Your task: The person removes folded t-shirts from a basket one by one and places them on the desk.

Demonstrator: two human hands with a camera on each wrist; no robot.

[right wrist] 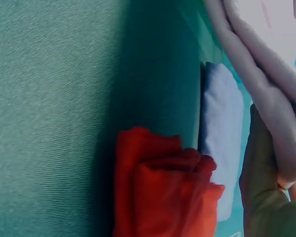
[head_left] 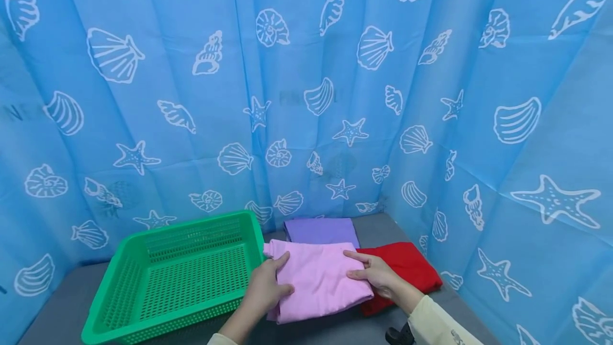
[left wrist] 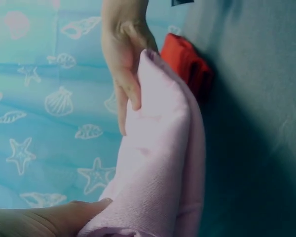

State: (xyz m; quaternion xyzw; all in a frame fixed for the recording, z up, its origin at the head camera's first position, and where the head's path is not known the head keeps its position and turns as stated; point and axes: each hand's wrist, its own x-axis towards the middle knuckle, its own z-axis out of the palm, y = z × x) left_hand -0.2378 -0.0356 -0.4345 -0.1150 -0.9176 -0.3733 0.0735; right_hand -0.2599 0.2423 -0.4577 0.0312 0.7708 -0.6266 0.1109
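Note:
A folded pink cloth is held up between both hands, in front of the body and right of the green basket. My left hand grips its left side, thumb on top of the cloth. On the opposite side, my right hand pinches the edge, with thumb and fingers around the folded layers. The left wrist view shows the pink cloth raised off the table, its layers sagging slightly. From the right wrist, the underside folds of the cloth show above the table.
A green perforated basket stands on the grey table at left. Behind the pink cloth lies a folded purple cloth; a folded red cloth lies to the right. A blue shell-patterned curtain hangs behind and along the right.

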